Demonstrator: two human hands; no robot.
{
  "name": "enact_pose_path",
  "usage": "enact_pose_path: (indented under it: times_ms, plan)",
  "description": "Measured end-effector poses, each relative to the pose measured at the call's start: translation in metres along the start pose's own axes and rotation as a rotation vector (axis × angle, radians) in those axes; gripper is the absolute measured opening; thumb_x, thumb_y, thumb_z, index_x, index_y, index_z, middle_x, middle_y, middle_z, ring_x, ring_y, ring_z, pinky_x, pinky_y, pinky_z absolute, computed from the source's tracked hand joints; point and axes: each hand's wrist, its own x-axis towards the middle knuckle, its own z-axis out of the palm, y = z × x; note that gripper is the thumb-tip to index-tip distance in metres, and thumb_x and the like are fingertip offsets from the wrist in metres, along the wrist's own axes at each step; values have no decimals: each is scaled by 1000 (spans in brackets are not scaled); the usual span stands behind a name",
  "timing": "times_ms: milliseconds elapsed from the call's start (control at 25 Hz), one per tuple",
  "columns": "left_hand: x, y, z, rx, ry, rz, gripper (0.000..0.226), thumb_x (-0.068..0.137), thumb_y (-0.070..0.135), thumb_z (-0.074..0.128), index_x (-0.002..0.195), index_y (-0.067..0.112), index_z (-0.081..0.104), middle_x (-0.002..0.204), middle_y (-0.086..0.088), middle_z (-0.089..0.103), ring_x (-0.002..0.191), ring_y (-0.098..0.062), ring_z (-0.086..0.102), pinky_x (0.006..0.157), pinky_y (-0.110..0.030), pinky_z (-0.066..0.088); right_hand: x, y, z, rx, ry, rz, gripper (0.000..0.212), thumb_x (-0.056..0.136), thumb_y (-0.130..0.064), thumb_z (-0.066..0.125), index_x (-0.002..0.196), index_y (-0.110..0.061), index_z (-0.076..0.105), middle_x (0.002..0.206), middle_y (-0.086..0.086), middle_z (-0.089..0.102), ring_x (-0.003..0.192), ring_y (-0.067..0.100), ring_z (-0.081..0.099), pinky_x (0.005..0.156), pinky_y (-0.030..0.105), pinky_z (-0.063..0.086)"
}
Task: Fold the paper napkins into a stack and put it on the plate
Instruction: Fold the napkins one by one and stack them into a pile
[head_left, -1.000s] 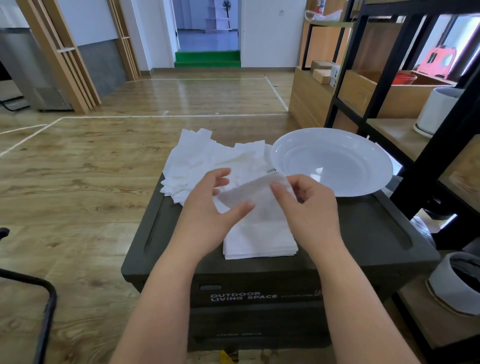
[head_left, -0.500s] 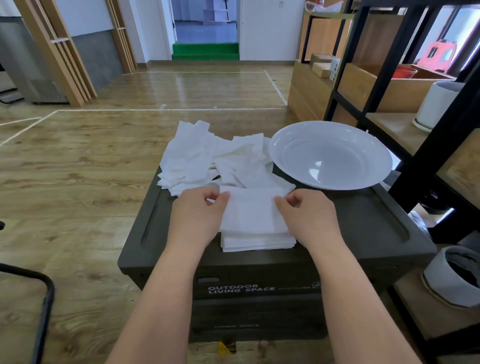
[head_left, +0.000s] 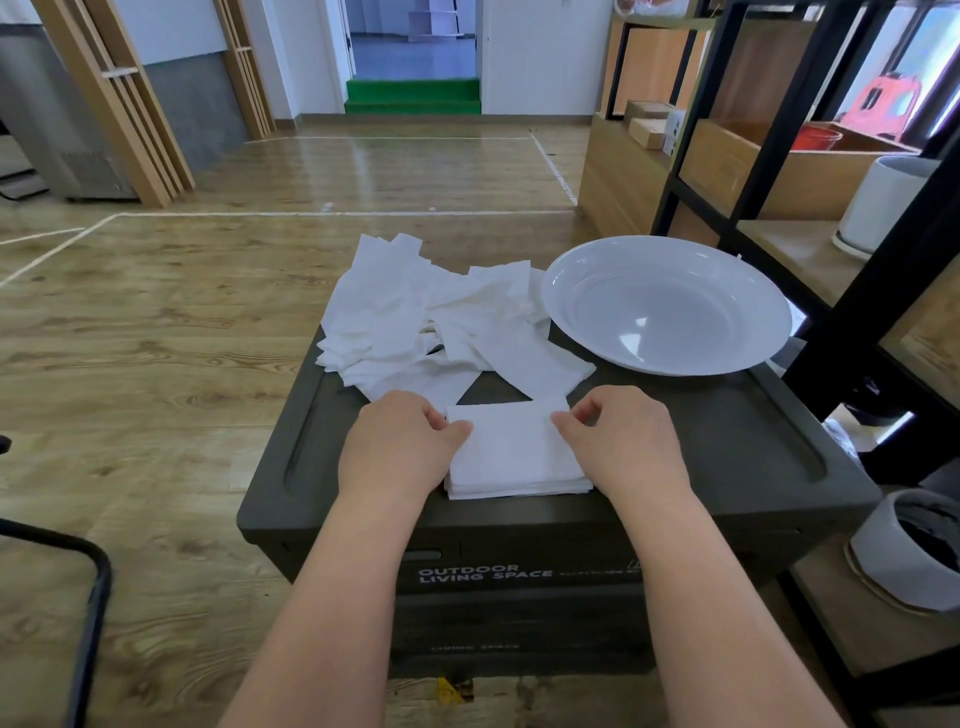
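White stack (head_left: 514, 457): your left hand (head_left: 400, 447) and right hand (head_left: 623, 441) pinch its top edges. Square them up, then press flat.

Your left hand (head_left: 397, 449) and right hand (head_left: 626, 441) flank the folded stack (head_left: 514, 457) on the dark box's surface (head_left: 727, 447). Your fingers (head_left: 434, 415) are curled at its side edges and your thumbs touch the top sheet. Loose napkins (head_left: 405, 317) lie heaped behind it, just beside the white plate (head_left: 665, 249).
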Motion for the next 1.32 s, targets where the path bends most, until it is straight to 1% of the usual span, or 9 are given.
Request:
enact_pose_path:
  times_ms: [160, 360, 520, 640, 880, 1000, 1120, 1200, 1320]
  plan:
    - [-2, 0, 1, 74, -5, -20, 31, 80, 43, 66, 60, 24, 53, 67, 6, 58, 62, -12, 53, 46, -22, 31, 0, 4, 5, -11, 20, 14, 13, 84, -31, 66, 79, -25, 54, 74, -12, 52, 65, 4, 46, 50, 18, 30]
    - [-4, 5, 3, -111, 101, 64, 19, 79, 38, 68, 83, 25, 53, 74, 13, 53, 73, -9, 52, 52, -23, 33, 13, -10, 11, 24, 181, -154, 15, 88, -24, 60, 103, -20, 62, 95, -2, 61, 93, 16, 52, 70, 23, 36]
    - [-7, 12, 11, -119, -46, 156, 17, 78, 31, 70, 69, 30, 55, 68, 12, 57, 66, -3, 54, 51, -21, 36, 44, -25, 22, -60, 56, -202, 18, 93, -19, 49, 95, -11, 66, 91, 3, 64, 87, 20, 57, 67, 25, 39]
    - [-7, 10, 15, -89, -115, 158, 18, 78, 30, 69, 65, 30, 56, 67, 12, 58, 64, -5, 55, 51, -21, 38, 56, -28, 28, -73, -32, -157, 18, 88, -22, 59, 88, -6, 67, 88, 5, 65, 84, 21, 60, 68, 28, 47]
    - [-8, 9, 13, -112, -129, 158, 17, 79, 30, 69, 67, 30, 57, 68, 12, 59, 67, -6, 57, 54, -21, 40, 52, -29, 32, -99, 50, -205, 15, 88, -14, 56, 91, -10, 70, 95, 4, 67, 89, 21, 60, 69, 28, 47]
    - [-10, 10, 8, -190, 49, 172, 12, 80, 36, 69, 82, 31, 58, 78, 13, 60, 74, -4, 58, 57, -19, 41, 46, -34, 9, 68, 64, -308, 13, 90, -23, 56, 93, -17, 67, 94, -2, 66, 91, 17, 58, 80, 31, 47]
    - [-6, 9, -7, -339, 256, 300, 47, 79, 32, 70, 116, 40, 43, 110, 17, 51, 92, -4, 54, 65, -16, 39, 30, -32, -24, 219, -130, -394, 7, 87, -32, 61, 80, -30, 64, 77, -17, 64, 78, 2, 59, 73, 21, 45]
    - [-3, 7, -18, -399, 152, 415, 65, 77, 30, 71, 127, 50, 34, 124, 25, 40, 109, -1, 44, 80, -18, 39, 15, -26, -35, 272, -275, -422, 7, 86, -33, 63, 79, -33, 64, 75, -20, 64, 73, -5, 59, 63, 8, 42]
    - [-3, 5, -24, -394, 2, 523, 19, 82, 36, 65, 98, 46, 61, 102, 34, 56, 98, 12, 48, 78, -11, 36, -1, -17, -37, 403, -373, -392, 5, 87, -35, 62, 86, -31, 66, 81, -17, 67, 74, -4, 60, 66, 9, 44]
